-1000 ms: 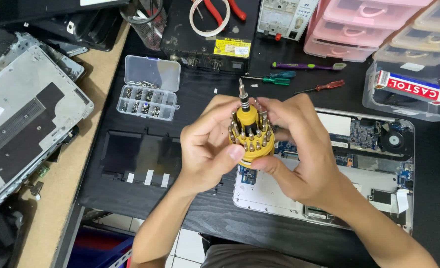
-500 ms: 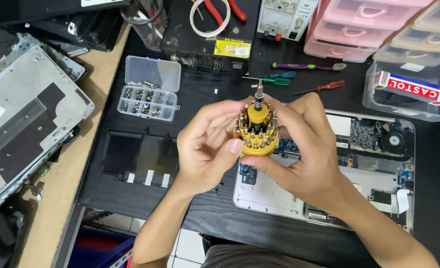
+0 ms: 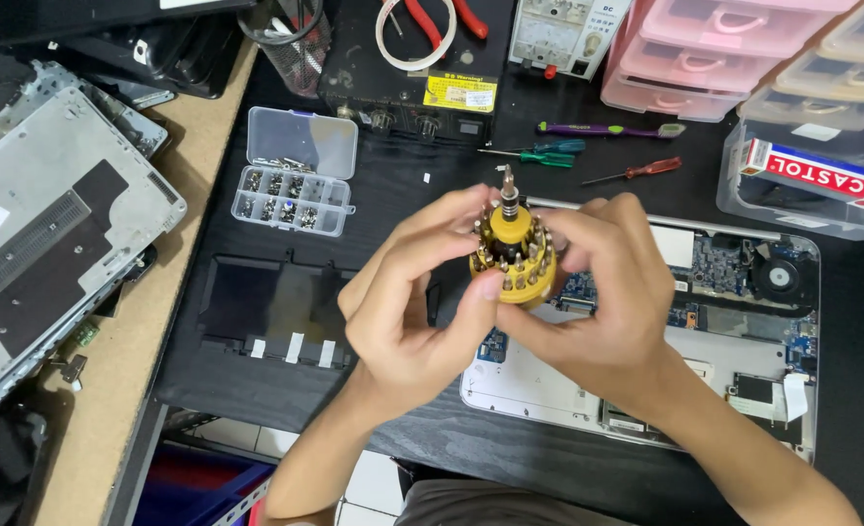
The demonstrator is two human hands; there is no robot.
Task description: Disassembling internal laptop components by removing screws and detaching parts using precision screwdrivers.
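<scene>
Both hands, left hand [image 3: 408, 307] and right hand [image 3: 602, 302], pinch the yellow bit-holder screwdriver [image 3: 512, 255] between them: rigid, light, loose bits likely spill; grip its body.

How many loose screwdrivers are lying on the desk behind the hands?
3: a purple-handled screwdriver, a green-handled screwdriver just below it, and a red-handled screwdriver to their right. The hands may hide others.

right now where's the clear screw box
In the head view the clear screw box lies open on the black mat, left of the left hand and the yellow bit holder, below the mesh cup.
</scene>
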